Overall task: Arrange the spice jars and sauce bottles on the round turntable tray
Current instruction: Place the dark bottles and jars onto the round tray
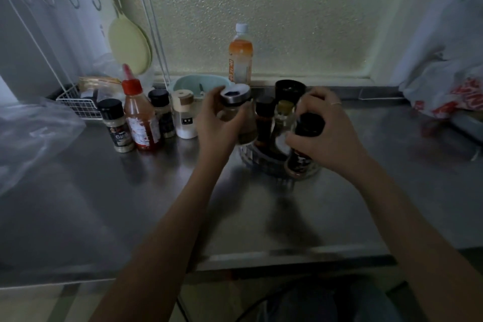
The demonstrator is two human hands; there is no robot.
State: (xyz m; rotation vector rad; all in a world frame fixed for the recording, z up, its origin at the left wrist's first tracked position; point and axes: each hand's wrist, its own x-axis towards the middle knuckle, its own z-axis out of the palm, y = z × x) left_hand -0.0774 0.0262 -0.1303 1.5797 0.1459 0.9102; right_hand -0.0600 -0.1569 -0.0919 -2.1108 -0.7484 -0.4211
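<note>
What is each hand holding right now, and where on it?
Left hand: silver-lidded jar, gripped around its upper body. Right hand: black-capped bottle, gripped around its cap and neck.

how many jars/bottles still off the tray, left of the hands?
4, in a cluster: black-capped spice jar, red sauce bottle, dark-capped jar behind it, white jar. Others may be hidden.

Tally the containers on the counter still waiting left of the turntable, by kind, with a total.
Black-capped spice jars: 2
Red-capped sauce bottles: 1
White shakers with a beige lid: 1
Total: 4
</note>
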